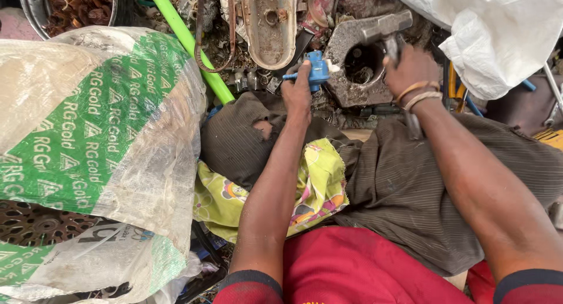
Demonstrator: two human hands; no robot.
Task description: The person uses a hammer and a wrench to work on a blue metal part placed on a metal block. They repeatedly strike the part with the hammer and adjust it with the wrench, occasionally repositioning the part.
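— The blue plastic fitting (317, 69)?
— Light, rigid, probably brittle; best held by its body. The left hand (297, 93) pinches it just left of the metal block (358, 63).
— The right hand (410, 69)?
— Closed around a hammer (387, 31) above the block.

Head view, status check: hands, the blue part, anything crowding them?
Left hand grips blue plastic fitting against grey metal block. Right hand grips hammer, head over block. Scrap metal crowds close behind; green pipe at left.

hammer (384, 31) handle hidden inside right hand (410, 69), steel bowl (32, 7) cut off at top edge (contents unclear), white sack (498, 34) cropped at right
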